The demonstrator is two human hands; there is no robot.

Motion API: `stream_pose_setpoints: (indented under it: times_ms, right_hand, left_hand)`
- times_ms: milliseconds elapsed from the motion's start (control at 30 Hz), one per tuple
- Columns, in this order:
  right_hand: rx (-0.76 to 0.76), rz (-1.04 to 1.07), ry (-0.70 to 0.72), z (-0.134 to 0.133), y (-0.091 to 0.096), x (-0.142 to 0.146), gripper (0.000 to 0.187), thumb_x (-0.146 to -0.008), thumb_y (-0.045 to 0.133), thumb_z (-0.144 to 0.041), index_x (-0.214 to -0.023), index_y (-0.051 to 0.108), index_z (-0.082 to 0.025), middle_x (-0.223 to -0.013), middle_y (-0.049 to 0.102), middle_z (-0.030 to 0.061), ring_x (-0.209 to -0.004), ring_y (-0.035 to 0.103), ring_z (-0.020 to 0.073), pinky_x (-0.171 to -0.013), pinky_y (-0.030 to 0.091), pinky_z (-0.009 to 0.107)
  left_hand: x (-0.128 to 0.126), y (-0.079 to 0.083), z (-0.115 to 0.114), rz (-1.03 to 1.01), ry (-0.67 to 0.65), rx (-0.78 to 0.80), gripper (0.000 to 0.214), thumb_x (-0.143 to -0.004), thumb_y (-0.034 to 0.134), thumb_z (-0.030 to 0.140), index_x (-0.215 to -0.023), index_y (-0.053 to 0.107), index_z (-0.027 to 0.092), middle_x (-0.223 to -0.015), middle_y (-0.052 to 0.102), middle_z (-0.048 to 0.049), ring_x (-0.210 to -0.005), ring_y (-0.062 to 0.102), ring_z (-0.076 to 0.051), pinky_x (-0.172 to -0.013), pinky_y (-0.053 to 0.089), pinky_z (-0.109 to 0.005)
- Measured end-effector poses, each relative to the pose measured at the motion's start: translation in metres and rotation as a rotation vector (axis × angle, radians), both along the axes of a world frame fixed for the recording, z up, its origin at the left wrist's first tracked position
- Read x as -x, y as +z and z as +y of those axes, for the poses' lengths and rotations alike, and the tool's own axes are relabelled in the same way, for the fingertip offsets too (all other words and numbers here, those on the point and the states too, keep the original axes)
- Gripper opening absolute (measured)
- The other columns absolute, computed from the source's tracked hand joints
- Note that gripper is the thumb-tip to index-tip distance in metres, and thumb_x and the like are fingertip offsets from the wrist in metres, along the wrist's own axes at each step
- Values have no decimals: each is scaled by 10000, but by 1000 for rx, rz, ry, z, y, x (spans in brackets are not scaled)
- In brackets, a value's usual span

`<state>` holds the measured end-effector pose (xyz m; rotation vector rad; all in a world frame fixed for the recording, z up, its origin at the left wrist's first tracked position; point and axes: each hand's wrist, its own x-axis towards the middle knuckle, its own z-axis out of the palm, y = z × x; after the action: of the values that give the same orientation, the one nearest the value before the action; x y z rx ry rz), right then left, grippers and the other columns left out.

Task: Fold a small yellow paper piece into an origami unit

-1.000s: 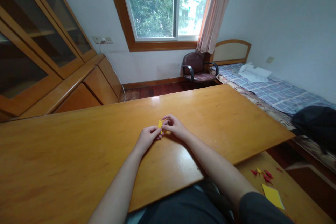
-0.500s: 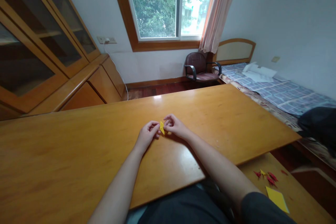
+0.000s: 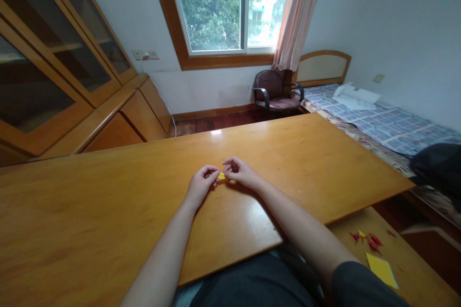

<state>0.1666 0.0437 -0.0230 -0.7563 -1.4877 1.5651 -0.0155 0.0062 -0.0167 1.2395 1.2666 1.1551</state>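
Our grip, in the head view, is shared: the left hand [image 3: 201,184] and the right hand [image 3: 240,173] are both pinching the small yellow paper [image 3: 221,176] between thumb and fingertips, at the middle of the frame. We are holding it over the worktop [image 3: 108,216]; whether it is touching the wood, we cannot tell, and our fingers are hiding much of its shape. At the lower right, a lower worktop [image 3: 414,276] is carrying small red paper pieces [image 3: 374,245], a small yellow piece [image 3: 362,233] and a flat yellow sheet [image 3: 382,270], all lying well apart from our hands.

We are judging the paper's smallness to be the main risk: uneven pressing could be setting a crease off line, and pulling the two pinches apart could be tearing an edge. Should either pinch be slackening, the paper could be twisting or dropping.
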Motion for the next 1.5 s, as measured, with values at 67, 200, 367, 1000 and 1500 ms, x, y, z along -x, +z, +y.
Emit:
stream_pose_setpoints:
  times_ms: [67,200,367,1000,1500]
  right_hand:
    - [15,15,-20,2,-1,-1,308,-706,713,-208,-987,590,-178,-815,649,-9,-720,602,106,-707,473,253]
    - [41,28,-34,4,-2,-2,297,-711,757,-326,-926,627,-167,-807,668,3,-745,620,127,-722,484,269]
    - [37,10,-32,3,-2,-2,326,-693,782,-360,-919,655,-162,-819,679,7,-734,617,127,-711,472,265]
    - [18,-38,-56,1,-2,-3,285,-674,792,-349,-867,694,-162,-785,699,9,-730,622,137,-717,470,273]
    - [-271,-207,-95,0,-3,-2,155,-756,724,-311,-840,734,-181,-832,715,28,-785,629,165,-779,483,303]
  left_hand:
    - [1,-1,1,-17,16,-20,372,-711,740,480,-862,637,156,-631,627,8,-522,551,-115,-482,426,-206]
    - [3,-3,3,-26,92,-57,406,-691,753,503,-870,640,157,-710,656,-10,-620,618,-148,-565,479,-236]
    - [6,-7,6,-98,165,-78,425,-684,759,491,-914,624,161,-810,663,-16,-673,646,-155,-618,511,-254]
    - [5,-1,1,-14,16,-18,427,-679,752,513,-890,654,155,-782,652,-26,-674,608,-156,-636,504,-260]
    - [2,6,-2,-44,15,1,366,-675,755,482,-821,651,163,-719,656,-10,-650,611,-153,-632,498,-260]
